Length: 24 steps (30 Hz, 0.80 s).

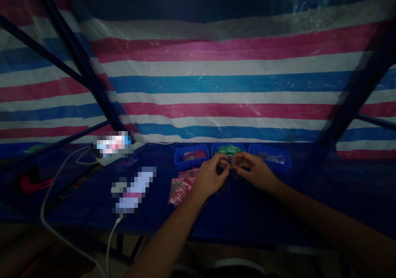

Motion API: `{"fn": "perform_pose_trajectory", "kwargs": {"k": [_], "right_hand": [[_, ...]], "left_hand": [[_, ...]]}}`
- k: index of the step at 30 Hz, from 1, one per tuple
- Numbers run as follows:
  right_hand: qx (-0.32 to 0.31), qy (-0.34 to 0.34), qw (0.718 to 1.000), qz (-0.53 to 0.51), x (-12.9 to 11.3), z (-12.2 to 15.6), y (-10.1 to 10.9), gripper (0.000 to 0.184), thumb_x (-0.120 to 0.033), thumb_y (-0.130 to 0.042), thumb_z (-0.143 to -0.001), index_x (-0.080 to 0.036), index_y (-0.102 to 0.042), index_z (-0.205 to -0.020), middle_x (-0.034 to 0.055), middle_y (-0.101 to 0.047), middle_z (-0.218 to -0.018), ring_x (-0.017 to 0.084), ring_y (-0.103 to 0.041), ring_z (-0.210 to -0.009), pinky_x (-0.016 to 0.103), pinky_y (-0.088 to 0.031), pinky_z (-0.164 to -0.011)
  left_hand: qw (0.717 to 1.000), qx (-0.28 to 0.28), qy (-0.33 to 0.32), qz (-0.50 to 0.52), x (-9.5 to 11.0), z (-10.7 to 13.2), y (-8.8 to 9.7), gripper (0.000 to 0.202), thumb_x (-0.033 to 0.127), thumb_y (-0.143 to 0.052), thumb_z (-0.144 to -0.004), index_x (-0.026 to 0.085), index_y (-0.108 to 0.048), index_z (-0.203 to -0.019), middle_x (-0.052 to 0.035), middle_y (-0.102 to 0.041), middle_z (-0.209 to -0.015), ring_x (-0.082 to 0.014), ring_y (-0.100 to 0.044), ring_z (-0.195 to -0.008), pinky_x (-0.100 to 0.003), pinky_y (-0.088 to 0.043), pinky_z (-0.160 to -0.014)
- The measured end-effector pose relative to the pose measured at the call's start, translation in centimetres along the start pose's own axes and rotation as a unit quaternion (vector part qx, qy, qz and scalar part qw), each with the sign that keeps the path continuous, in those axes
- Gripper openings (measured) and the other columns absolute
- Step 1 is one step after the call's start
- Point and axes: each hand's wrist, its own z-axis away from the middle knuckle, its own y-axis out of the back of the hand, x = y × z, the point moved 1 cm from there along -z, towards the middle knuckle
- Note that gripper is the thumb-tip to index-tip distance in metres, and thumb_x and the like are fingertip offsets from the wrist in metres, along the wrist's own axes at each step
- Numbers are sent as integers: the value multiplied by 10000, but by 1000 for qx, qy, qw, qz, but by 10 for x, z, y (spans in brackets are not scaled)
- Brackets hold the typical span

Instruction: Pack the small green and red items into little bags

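Legible markings: none. Bright screen (114, 144) and pale device (136, 191): content unreadable (both pixelated). Pink packets (180, 190): any print too dim, too small to read.

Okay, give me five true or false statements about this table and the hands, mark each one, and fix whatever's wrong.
1. The middle tray beyond the hands holds green items. True.
2. The hands are spread wide apart. False: the left hand and right hand are close together, at a small item too dim to identify.
3. Pink packets lie right of the right hand. False: the pink packets lie left of the left hand.
4. A white cable hangs past the table's near edge. True.
5. The sheet behind is plain green. False: the sheet is striped.
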Motion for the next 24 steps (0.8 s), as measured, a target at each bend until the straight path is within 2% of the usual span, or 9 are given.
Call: {"fn": "perform_pose_trajectory", "kwargs": {"k": [7,12,19,24], "right_hand": [[34,-25,998,-46,7,-3,4,283,-320,-754,-856,-217,-656,-1100,59,-735,-1005,203,-735,-927,365,-606,-897],[7,-48,995,-82,7,-3,4,306,-281,-754,-845,-232,-656,-1131,45,-737,-1022,199,-735,-982,343,-588,-915],[27,-62,995,-71,2,-3,3,352,-413,-818,-807,-221,-705,-1080,63,-772,-1005,231,-744,-981,374,-596,-908],[28,-69,994,-85,0,-4,5,386,-423,-835,-786,-218,-707,-1087,60,-770,-972,215,-742,-909,355,-601,-847]], "left_hand": [[1000,23,1,13,-3,-1,0,238,244,-634,-959,231,-595,-1193,-17,-768,-985,-172,-747,-924,-304,-571,-866],[1000,13,-5,-13,-5,-1,0,257,227,-605,-975,249,-622,-1230,-8,-780,-1013,-172,-752,-937,-308,-565,-884],[999,33,-18,-7,-3,-1,1,263,218,-628,-959,235,-628,-1221,-10,-782,-1026,-173,-751,-958,-306,-561,-910],[999,32,-22,-4,-2,-2,1,257,209,-651,-938,226,-644,-1195,-17,-781,-1018,-175,-752,-940,-303,-571,-885]]}}
